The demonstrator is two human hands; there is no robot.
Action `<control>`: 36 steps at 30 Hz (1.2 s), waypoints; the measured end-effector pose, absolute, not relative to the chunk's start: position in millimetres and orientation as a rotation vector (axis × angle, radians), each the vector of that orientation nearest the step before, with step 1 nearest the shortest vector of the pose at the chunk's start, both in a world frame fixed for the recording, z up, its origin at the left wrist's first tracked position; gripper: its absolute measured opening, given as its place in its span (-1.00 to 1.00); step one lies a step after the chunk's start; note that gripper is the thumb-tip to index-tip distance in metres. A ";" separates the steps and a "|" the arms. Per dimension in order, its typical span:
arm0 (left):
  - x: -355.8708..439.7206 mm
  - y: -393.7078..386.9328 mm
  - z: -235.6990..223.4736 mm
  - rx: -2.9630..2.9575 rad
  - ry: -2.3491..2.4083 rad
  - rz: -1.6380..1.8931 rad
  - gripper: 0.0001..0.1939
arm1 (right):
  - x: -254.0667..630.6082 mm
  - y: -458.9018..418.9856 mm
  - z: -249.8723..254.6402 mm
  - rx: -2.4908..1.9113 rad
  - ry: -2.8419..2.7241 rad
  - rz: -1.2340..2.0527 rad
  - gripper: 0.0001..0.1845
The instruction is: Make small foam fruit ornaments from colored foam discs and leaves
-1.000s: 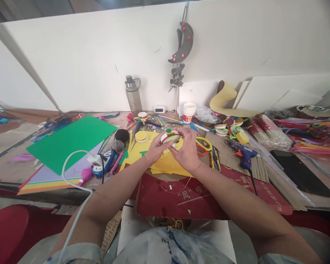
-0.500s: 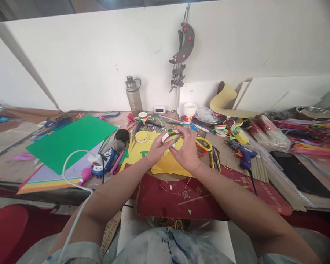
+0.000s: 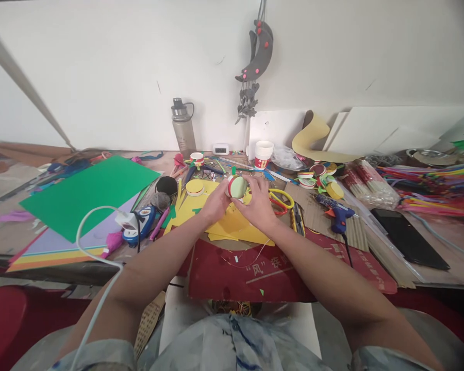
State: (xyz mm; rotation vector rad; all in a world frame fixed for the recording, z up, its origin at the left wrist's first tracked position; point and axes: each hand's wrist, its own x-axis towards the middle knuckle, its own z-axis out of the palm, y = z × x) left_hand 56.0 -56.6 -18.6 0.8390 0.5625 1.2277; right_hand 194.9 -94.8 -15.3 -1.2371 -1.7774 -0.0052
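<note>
Between my two hands, above the yellow paper (image 3: 228, 228), is a small round paper disc (image 3: 238, 187) with a pale green face, a red and white band round its side and a green tab on top. My left hand (image 3: 216, 202) grips it by its left side. Curled round the right side is my right hand (image 3: 260, 202), its thumb at the lower edge. Yellow-handled scissors (image 3: 282, 198) lie just right of my right hand. A similar yellow-topped disc (image 3: 195, 187) rests on the paper to the left.
A hot glue gun (image 3: 340, 215) lies on cardboard at the right, near a black phone (image 3: 410, 238) and a box cutter (image 3: 297, 220). Green paper (image 3: 93, 196) covers the left side. Behind stand a bottle (image 3: 183, 129) and a paper cup (image 3: 263, 154).
The disc has turned so its pale green face shows more towards me. Both hands stay round it. The whole view has shifted slightly.
</note>
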 end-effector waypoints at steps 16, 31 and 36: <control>33.7 -39.8 0.2 0.650 0.856 1.480 -0.54 | 210.7 -86.9 -15.6 -1.669 -2.116 0.150 -0.44; 35.3 -34.1 -7.4 0.686 0.803 1.373 -0.52 | 259.6 -60.4 11.2 -1.593 -1.696 0.165 -0.65; 32.2 -33.4 -5.1 0.679 0.746 1.388 -0.56 | 304.0 -83.2 31.6 -1.641 -1.707 0.036 -0.71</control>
